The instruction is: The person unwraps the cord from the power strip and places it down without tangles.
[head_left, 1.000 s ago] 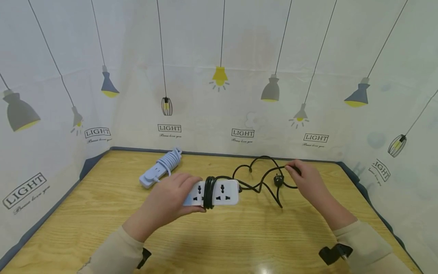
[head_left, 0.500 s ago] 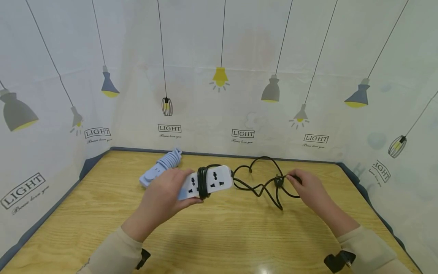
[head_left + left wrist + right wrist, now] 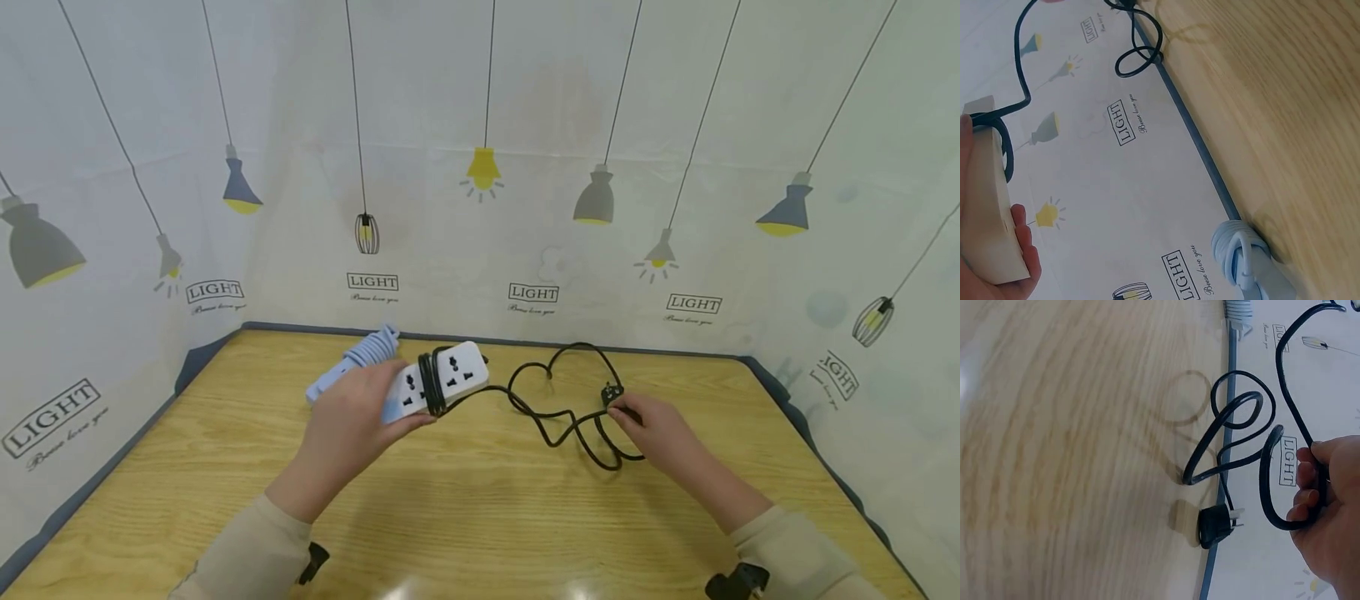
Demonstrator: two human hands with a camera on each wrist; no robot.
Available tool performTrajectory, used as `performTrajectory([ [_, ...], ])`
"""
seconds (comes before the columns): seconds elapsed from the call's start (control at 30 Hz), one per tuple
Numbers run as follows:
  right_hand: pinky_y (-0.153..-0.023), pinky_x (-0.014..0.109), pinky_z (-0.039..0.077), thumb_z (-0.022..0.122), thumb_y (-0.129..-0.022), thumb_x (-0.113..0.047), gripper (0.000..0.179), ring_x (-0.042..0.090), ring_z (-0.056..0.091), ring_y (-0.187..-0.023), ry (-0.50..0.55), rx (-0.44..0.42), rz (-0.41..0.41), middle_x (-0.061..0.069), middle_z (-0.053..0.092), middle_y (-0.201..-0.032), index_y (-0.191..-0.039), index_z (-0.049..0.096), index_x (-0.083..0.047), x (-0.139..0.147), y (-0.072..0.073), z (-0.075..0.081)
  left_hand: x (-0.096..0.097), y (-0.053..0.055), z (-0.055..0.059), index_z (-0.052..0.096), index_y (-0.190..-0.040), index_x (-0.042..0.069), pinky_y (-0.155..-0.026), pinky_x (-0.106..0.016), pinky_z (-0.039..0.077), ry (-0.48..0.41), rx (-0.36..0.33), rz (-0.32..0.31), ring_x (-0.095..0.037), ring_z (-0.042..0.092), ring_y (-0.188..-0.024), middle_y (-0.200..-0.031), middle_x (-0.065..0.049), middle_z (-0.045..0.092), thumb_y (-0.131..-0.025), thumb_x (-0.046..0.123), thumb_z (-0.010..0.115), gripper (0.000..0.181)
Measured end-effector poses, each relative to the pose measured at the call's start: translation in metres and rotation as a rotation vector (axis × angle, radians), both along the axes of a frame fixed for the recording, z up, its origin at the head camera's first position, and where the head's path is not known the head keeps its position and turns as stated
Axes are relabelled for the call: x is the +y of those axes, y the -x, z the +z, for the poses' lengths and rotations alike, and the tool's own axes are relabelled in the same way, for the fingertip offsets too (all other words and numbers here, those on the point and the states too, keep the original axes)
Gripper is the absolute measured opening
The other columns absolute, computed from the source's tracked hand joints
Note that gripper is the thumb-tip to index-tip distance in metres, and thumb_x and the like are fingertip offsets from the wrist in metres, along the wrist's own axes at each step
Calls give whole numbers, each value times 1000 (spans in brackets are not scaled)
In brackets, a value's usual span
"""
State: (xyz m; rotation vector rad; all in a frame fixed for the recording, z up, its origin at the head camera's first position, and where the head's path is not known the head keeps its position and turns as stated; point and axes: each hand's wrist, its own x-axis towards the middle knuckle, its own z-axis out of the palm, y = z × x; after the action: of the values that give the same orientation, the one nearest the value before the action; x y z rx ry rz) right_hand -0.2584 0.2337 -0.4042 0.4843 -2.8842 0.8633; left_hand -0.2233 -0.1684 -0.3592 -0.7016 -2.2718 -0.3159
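Observation:
My left hand grips a white power strip by its near end, tilted up toward the right above the table. Several turns of its black cord are wound round the strip's middle. From there the cord runs to my right hand, which pinches it between thumb and fingers. In the right wrist view the cord also passes through the curled fingers. Loose loops hang beyond, ending in a black plug with metal prongs.
A second, light blue power strip with its cord wound round it lies at the back left of the wooden table. A pale curtain printed with lamps stands behind and along both sides, above a dark blue edge.
My left hand has tilted the white strip upward and shifted it left. My right hand rose less, moved down and left with the cord, which now leaves the strip from below.

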Motion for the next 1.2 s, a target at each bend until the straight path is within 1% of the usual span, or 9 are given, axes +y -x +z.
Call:
performTrajectory([
  [0.13, -60, 35, 44, 56, -100, -12, 19, 15, 52, -71, -1, -28, 20, 11, 66, -97, -111, 66, 0, -9, -1, -2, -1, 2, -2, 59, -118, -2, -55, -31, 48, 1, -26, 22, -20, 60, -70, -97, -13, 68, -72, 50, 82, 73],
  [0.2, -63, 35, 46, 55, -100, -12, 20, 14, 54, -75, 2, -46, 27, 12, 66, -101, -112, 66, -1, -14, -2, -2, -1, 3, -2, 59, -118, -2, -55, -31, 47, 3, -31, 30, -18, 58, -69, -94, -12, 67, -72, 50, 82, 73],
  [0.43, -60, 34, 46, 55, -100, -14, 19, 16, 56, -75, 34, -117, 51, 9, 65, -95, -112, 65, -3, -24, -6, -3, 1, 5, -1, 59, -117, -1, -53, -30, 45, 10, -36, 53, -17, 56, -66, -92, -11, 67, -72, 53, 81, 73],
  [0.6, -65, 35, 48, 56, -100, -15, 19, 17, 60, -84, 38, -125, 47, 10, 65, -102, -112, 66, -4, -26, -10, -1, 3, 5, 1, 60, -117, 0, -51, -30, 44, -4, -52, 70, -17, 55, -63, -86, -9, 66, -72, 52, 82, 72],
  [0.77, -73, 39, 50, 56, -100, -18, 28, 22, 60, -94, 11, -74, 33, 10, 63, -111, -123, 63, -3, -26, -13, 6, 6, 5, 3, 60, -117, 1, -49, -30, 44, -28, -66, 92, -17, 55, -63, -84, -7, 65, -72, 52, 82, 72],
  [0.9, -85, 50, 48, 55, -101, -23, 33, 32, 57, -108, -5, 2, 22, 13, 59, -120, -127, 61, -3, -26, -17, 17, 10, 6, 4, 60, -118, 1, -52, -31, 45, -37, -70, 91, -18, 57, -65, -85, -8, 66, -72, 52, 82, 71],
  [0.97, -90, 54, 45, 55, -101, -25, 33, 34, 54, -114, 1, 35, 22, 13, 57, -124, -127, 61, -5, -28, -19, 23, 11, 7, 5, 59, -117, 1, -53, -32, 45, -39, -71, 84, -18, 57, -66, -86, -8, 66, -73, 52, 81, 71],
  [1.03, -90, 55, 45, 55, -101, -26, 34, 33, 53, -116, 22, 57, 36, 12, 57, -126, -127, 61, -6, -32, -23, 30, 13, 7, 5, 59, -117, 1, -54, -32, 45, -43, -70, 75, -18, 57, -66, -86, -8, 65, -74, 52, 81, 71],
  [1.2, -91, 54, 45, 58, -99, -20, 29, 31, 52, -117, 92, 119, 93, 8, 57, -126, -126, 62, -8, -50, -36, 41, 19, 8, 7, 59, -116, 1, -54, -32, 45, -50, -60, 56, -18, 56, -66, -86, -7, 65, -74, 51, 81, 69],
])
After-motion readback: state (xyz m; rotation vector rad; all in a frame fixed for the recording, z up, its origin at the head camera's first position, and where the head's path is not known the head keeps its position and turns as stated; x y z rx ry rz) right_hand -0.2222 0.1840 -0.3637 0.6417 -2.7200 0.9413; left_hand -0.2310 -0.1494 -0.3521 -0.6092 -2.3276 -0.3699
